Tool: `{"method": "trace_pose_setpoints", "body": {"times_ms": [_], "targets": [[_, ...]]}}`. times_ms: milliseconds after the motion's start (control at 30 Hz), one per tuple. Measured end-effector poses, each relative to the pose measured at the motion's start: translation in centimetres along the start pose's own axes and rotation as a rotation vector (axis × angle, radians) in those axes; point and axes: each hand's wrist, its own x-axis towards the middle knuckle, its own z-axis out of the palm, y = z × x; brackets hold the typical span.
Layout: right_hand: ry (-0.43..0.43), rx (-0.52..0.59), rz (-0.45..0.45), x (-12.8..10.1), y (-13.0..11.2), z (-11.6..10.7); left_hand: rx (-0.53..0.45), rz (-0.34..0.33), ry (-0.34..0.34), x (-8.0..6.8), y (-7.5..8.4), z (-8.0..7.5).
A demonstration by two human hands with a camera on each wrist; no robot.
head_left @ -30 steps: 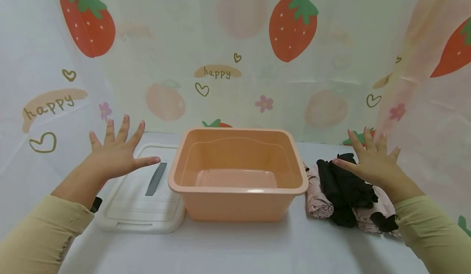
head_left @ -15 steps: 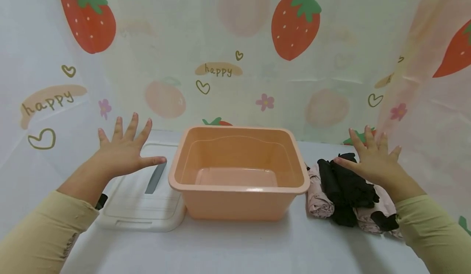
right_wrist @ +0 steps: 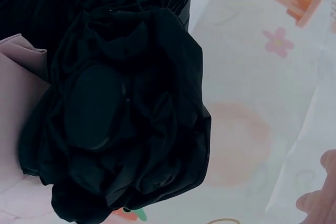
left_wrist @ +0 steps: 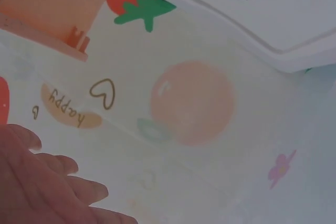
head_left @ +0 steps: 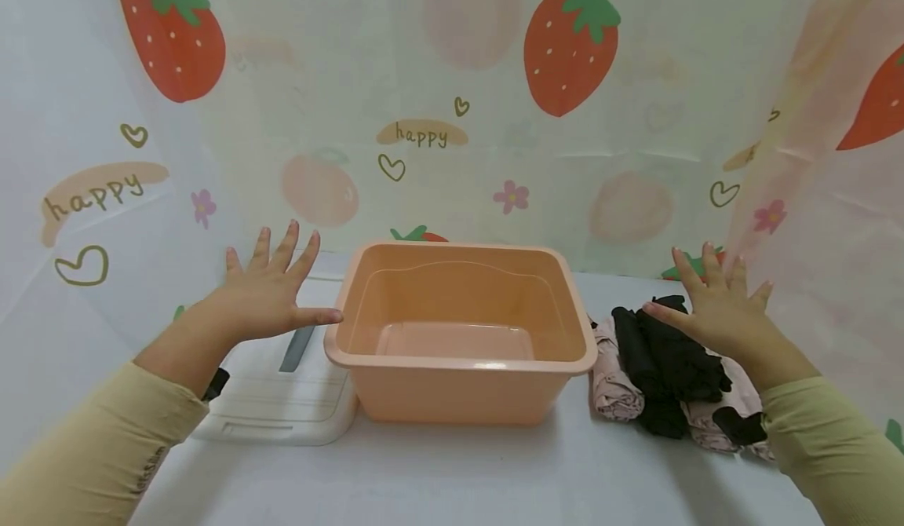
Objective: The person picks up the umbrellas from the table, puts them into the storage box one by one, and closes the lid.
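Observation:
My left hand (head_left: 264, 302) is raised with its fingers spread, over the white lid (head_left: 282, 396). Its thumb tip overlaps the left rim of a peach plastic storage box (head_left: 452, 396) in the head view; whether they touch I cannot tell. The box stands lidless, with nothing seen inside. My right hand (head_left: 730, 318), fingers likewise spread, hovers above a pile at the right. In that pile lie black rolled fabric bundles (head_left: 678, 353) and pink ones (head_left: 614, 389). Up close, one black bundle (right_wrist: 157, 129) has a smooth oval end like a folded umbrella's handle. Neither hand holds anything.
A white cloth (head_left: 459, 479) covers the table. Behind rises a pale curtain (head_left: 452, 196) printed with strawberries and hearts. The lid, with its grey handle (head_left: 297, 349), lies flat left of the box, and the pile lies close to the box's right side.
My left hand has shifted to the right, toward the box, fingers still spread. My right hand has hardly moved. Box, lid and bundles stay in place; the head view has shifted slightly.

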Motion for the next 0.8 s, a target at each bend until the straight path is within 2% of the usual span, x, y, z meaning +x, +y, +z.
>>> {"method": "trace_pose_setpoints", "body": {"times_ms": [600,800], "targets": [[0.003,-0.020,-0.003,0.5,0.0,0.3,-0.025,0.102,-0.041,1.3,2.9,1.4],[0.004,-0.009,0.000,0.5,-0.1,0.3,-0.054,0.131,-0.074,1.6,3.6,2.0]]}}
